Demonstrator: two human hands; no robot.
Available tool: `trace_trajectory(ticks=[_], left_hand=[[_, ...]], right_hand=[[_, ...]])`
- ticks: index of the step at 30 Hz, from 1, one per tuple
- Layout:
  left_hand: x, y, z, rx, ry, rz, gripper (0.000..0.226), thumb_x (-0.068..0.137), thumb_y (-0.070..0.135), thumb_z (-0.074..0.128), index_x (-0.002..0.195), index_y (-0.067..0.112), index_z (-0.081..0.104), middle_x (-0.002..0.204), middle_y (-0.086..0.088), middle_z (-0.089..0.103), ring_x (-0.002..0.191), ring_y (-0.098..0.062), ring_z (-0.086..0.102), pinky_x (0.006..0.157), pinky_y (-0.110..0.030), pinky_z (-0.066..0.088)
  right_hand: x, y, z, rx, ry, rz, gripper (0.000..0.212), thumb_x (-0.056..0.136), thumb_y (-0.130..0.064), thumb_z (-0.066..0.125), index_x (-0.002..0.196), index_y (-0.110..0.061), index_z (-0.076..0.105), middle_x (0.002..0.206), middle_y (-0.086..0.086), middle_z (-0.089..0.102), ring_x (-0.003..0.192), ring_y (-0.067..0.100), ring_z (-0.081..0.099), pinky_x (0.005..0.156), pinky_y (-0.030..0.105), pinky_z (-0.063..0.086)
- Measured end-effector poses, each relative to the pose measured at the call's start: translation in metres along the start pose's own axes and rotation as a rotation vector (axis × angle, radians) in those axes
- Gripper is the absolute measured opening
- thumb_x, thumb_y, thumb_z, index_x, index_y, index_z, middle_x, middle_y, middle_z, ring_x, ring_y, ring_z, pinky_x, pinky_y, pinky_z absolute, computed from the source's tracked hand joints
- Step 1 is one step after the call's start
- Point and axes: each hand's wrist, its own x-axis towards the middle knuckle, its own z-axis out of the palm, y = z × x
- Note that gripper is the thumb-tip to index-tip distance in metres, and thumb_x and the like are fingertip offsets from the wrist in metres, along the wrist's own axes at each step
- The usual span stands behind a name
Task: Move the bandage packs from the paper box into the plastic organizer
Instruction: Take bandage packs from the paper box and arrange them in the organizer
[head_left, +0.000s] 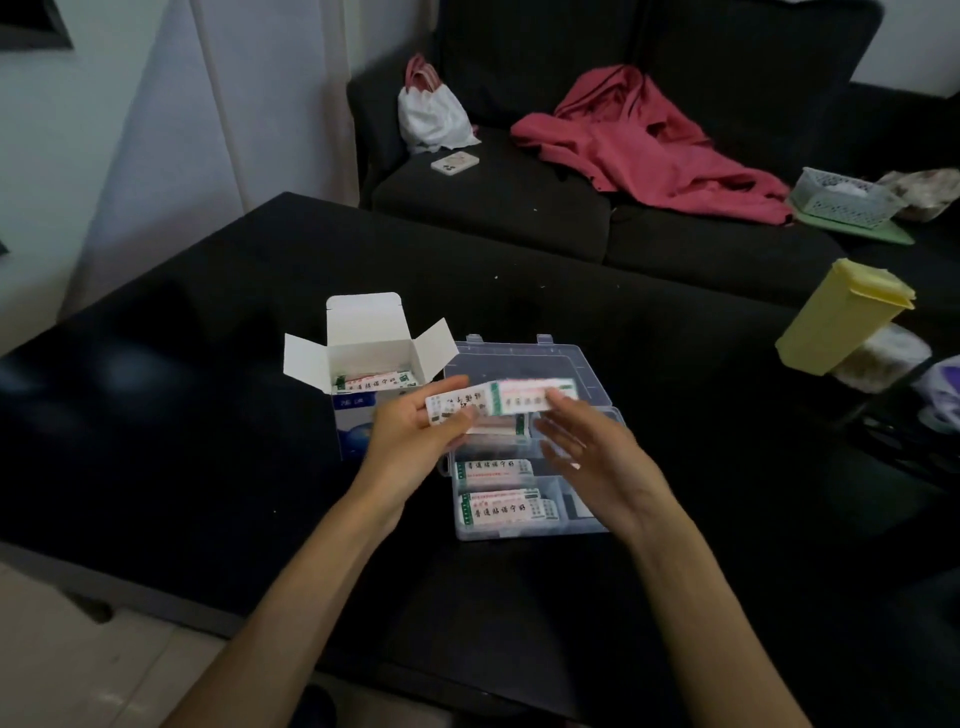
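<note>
**Two hands hold bandage packs above an open plastic organizer on a black table**

Seen from a head-worn camera looking down, a person's bare forearms reach over a black table (208, 322). The left hand (415, 426) is curled around a small bunch of bandage packs (457, 408), thumb on top and fingers underneath. The right hand (582, 447) has its fingers fairly straight and spread; its fingertips meet the right end of another bandage pack (530, 397), a white strip with a green band and red print. Motion blur makes it unclear how firmly that pack is pinched. Both hands hover over the far part of the plastic organizer (587, 519), a clear compartmented case with its lid laid open on the far side. Its near left compartments already hold stored packs (498, 506), lying flat. Just left of the organizer stands the paper box (358, 421), white and blue, flaps open, with more packs visible inside.

Beyond the table is a dark sofa (493, 202) with a pink garment (649, 145) and a white bag (431, 114). A yellow container (841, 317) stands to the right.
</note>
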Motion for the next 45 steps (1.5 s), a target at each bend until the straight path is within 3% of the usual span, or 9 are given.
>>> trace_trajectory(ticks=[4, 11, 16, 20, 23, 29, 36, 41, 45], left_hand=[[-0.001, -0.002, 0.004, -0.055, -0.059, -0.056, 0.027, 0.093, 0.014, 0.055, 0.119, 0.019, 0.062, 0.102, -0.002, 0.073, 0.094, -0.007, 0.069, 0.075, -0.018, 0.055], [0.003, -0.005, 0.008, -0.166, -0.099, -0.142, 0.026, 0.100, 0.026, 0.043, 0.102, 0.022, 0.069, 0.103, -0.004, 0.072, 0.097, -0.013, 0.068, 0.086, -0.028, 0.054], [0.008, -0.010, 0.009, 0.269, -0.110, 0.006, 0.020, 0.100, 0.020, 0.043, 0.111, 0.027, 0.058, 0.110, 0.002, 0.061, 0.096, -0.006, 0.061, 0.071, -0.016, 0.049], [0.013, -0.014, 0.004, 0.611, -0.072, 0.177, 0.014, 0.098, 0.022, 0.049, 0.108, 0.028, 0.056, 0.109, 0.006, 0.058, 0.097, -0.004, 0.056, 0.073, -0.016, 0.046], [0.012, -0.019, 0.000, 0.867, 0.052, 0.341, 0.019, 0.091, 0.028, 0.060, 0.110, 0.031, 0.059, 0.108, 0.007, 0.058, 0.104, -0.008, 0.054, 0.086, -0.025, 0.046], [0.007, -0.015, 0.000, 1.276, 0.019, 0.431, 0.024, 0.093, 0.031, 0.057, 0.116, 0.035, 0.061, 0.096, 0.009, 0.036, 0.090, -0.006, 0.034, 0.078, -0.021, 0.031], [0.007, -0.016, -0.001, 1.357, -0.076, 0.398, 0.023, 0.094, 0.028, 0.056, 0.115, 0.033, 0.064, 0.101, 0.007, 0.067, 0.085, -0.008, 0.060, 0.076, -0.028, 0.050], [0.010, -0.017, -0.006, 1.333, -0.101, 0.294, 0.029, 0.090, 0.027, 0.057, 0.116, 0.036, 0.064, 0.103, 0.009, 0.068, 0.091, -0.012, 0.062, 0.078, -0.031, 0.050], [0.013, -0.019, -0.006, 1.311, -0.098, 0.265, 0.029, 0.091, 0.024, 0.057, 0.116, 0.035, 0.065, 0.112, 0.010, 0.067, 0.097, -0.011, 0.061, 0.080, -0.029, 0.046]], right_hand=[[0.002, 0.015, 0.011, -0.197, 0.102, -0.060, 0.011, 0.080, -0.020, 0.071, 0.084, -0.011, 0.067, 0.087, 0.002, 0.074, 0.089, 0.013, 0.069, 0.078, 0.021, 0.053], [0.004, 0.027, 0.022, -0.195, 0.273, -0.280, 0.012, 0.080, -0.015, 0.073, 0.087, -0.012, 0.064, 0.083, 0.003, 0.073, 0.074, 0.009, 0.070, 0.063, 0.016, 0.054], [0.008, 0.026, 0.022, -0.247, 0.191, -0.314, 0.036, 0.084, -0.013, 0.069, 0.114, -0.020, 0.049, 0.091, 0.004, 0.069, 0.071, 0.006, 0.069, 0.061, 0.014, 0.052], [0.013, 0.014, 0.009, -0.529, -0.032, -0.382, 0.022, 0.092, -0.008, 0.057, 0.112, -0.018, 0.059, 0.101, 0.007, 0.063, 0.070, 0.000, 0.066, 0.061, 0.014, 0.050], [0.020, 0.015, 0.000, -0.805, 0.012, -0.464, 0.018, 0.091, -0.011, 0.060, 0.103, -0.023, 0.064, 0.094, -0.004, 0.066, 0.077, -0.001, 0.064, 0.066, 0.014, 0.052], [0.027, 0.023, -0.010, -1.211, 0.123, -0.445, 0.014, 0.087, -0.024, 0.066, 0.101, -0.023, 0.069, 0.092, -0.007, 0.067, 0.084, 0.005, 0.061, 0.077, 0.027, 0.053], [0.031, 0.027, -0.006, -1.237, 0.156, -0.338, 0.015, 0.081, -0.027, 0.072, 0.080, -0.032, 0.059, 0.075, -0.013, 0.062, 0.077, 0.006, 0.064, 0.073, 0.030, 0.055], [0.034, 0.028, -0.006, -1.230, 0.227, -0.297, 0.017, 0.077, -0.027, 0.077, 0.070, -0.030, 0.061, 0.073, -0.009, 0.066, 0.072, 0.005, 0.063, 0.070, 0.028, 0.054], [0.033, 0.029, -0.007, -1.300, 0.242, -0.247, 0.009, 0.078, -0.033, 0.075, 0.082, -0.027, 0.071, 0.077, -0.010, 0.067, 0.070, 0.005, 0.061, 0.071, 0.030, 0.056]])
